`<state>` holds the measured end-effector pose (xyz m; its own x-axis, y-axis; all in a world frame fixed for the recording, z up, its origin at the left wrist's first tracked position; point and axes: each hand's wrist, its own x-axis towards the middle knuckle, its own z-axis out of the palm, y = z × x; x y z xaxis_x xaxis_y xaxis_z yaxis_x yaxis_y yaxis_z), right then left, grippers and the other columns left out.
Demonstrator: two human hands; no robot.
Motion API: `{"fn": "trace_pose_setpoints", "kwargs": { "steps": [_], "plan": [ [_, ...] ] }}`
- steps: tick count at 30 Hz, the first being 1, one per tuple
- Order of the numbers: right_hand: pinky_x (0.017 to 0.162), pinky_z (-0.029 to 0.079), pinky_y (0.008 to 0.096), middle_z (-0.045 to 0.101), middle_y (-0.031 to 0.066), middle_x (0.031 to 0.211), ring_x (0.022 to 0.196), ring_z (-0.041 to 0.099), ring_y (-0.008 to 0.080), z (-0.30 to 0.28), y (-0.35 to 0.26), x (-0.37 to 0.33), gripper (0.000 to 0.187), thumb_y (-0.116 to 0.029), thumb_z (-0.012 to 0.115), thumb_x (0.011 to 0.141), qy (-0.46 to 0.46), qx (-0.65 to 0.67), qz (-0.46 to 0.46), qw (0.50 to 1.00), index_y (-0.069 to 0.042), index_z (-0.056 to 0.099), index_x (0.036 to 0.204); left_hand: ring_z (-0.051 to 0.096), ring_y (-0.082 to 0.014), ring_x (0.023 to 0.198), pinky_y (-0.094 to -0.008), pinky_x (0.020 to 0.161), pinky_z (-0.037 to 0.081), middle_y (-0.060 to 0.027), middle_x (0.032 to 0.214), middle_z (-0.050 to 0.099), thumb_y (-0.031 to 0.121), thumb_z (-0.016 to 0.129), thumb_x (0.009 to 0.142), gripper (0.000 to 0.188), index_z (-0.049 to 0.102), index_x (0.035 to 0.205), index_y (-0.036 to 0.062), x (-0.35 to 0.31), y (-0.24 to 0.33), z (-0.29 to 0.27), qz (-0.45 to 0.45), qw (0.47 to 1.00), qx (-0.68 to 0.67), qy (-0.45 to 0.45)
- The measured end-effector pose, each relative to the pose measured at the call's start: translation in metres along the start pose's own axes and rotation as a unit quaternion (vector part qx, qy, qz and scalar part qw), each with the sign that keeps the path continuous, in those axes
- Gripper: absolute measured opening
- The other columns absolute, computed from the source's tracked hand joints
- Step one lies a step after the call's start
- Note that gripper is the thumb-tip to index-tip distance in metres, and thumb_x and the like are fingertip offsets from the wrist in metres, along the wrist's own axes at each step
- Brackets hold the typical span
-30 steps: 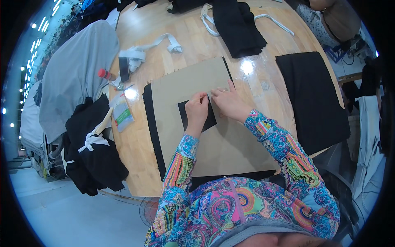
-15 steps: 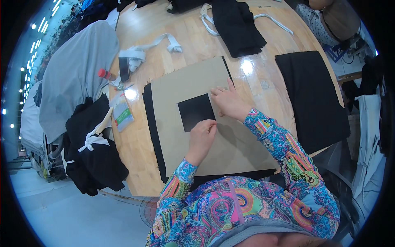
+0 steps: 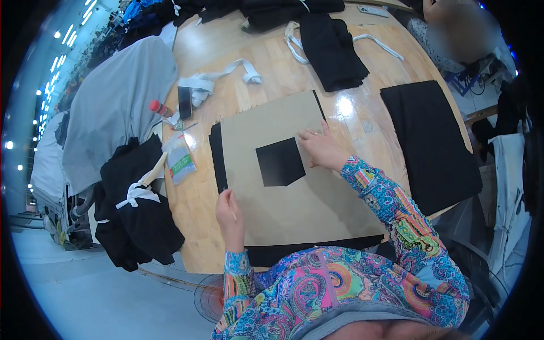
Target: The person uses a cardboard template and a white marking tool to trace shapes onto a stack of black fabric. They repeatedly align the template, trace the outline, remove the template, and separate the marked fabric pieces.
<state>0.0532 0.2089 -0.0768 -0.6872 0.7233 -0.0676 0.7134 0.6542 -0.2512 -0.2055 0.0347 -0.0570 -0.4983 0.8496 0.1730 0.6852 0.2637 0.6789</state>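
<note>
A large beige sheet (image 3: 272, 221) lies over black fabric (image 3: 217, 158), which shows along its left, lower and upper right edges. In its middle is a black, pocket-shaped five-sided piece (image 3: 281, 162) with a slight sheen and its point toward me. My right hand (image 3: 324, 148) rests on the sheet just right of this piece, fingers spread and holding nothing. At the sheet's left edge my left hand (image 3: 230, 218) is closed in a pinch, fingertips by the black fabric. A thin pale sliver shows at its fingers, too small to name.
Folded black fabric (image 3: 430, 147) lies at right, more black pieces (image 3: 331, 54) at the back. On the left are a phone (image 3: 185, 103), white strips (image 3: 199, 85), a red-capped bottle (image 3: 160, 108), a plastic packet (image 3: 181, 161) and a tied black bundle (image 3: 136, 215). Another person sits far right.
My left hand has moved left and toward me, from the black piece's lower corner to the sheet's left edge. The piece's lower point now shows. My right hand stays beside it.
</note>
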Motion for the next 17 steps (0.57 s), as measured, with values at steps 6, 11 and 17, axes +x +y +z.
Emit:
{"fn": "trace_pose_setpoints", "kwargs": {
  "steps": [6, 11, 17],
  "plan": [
    [0.111, 0.017, 0.0611, 0.051, 0.0077, 0.128, 0.127, 0.044, 0.0238, -0.004, -0.005, -0.001, 0.061, -0.016, 0.083, 0.061, -0.010, 0.012, 0.009, 1.000, -0.004, 0.060, 0.116, 0.060, -0.0291, 0.079, -0.0385, 0.073, 0.048, -0.0152, 0.085, 0.062, 0.014, 0.065, 0.084, 0.022, 0.056, 0.099, -0.0006, -0.021, -0.036, -0.011, 0.018, 1.000, 0.002, -0.004],
    [0.110, 0.017, 0.0617, 0.049, 0.0089, 0.130, 0.129, 0.041, 0.0243, -0.007, -0.008, -0.003, 0.062, -0.018, 0.083, 0.062, -0.038, 0.022, 0.043, 0.998, -0.004, 0.059, 0.117, 0.054, -0.0154, 0.072, -0.0297, 0.069, 0.046, -0.0072, 0.082, 0.058, 0.010, 0.068, 0.081, 0.021, 0.054, 0.092, 0.0013, -0.017, -0.037, -0.017, -0.100, 0.987, -0.120, -0.024],
    [0.112, 0.007, 0.0612, 0.033, 0.0111, 0.147, 0.140, 0.024, 0.0315, 0.002, -0.024, -0.030, 0.094, -0.028, 0.084, 0.061, 0.049, 0.035, 0.110, 0.992, -0.015, 0.038, 0.141, 0.050, -0.0102, 0.070, -0.0251, 0.066, 0.044, -0.0044, 0.087, 0.056, 0.008, 0.069, 0.080, 0.023, 0.050, 0.093, 0.0038, -0.020, -0.030, -0.028, -0.012, 0.955, -0.296, 0.007]
  ]
}}
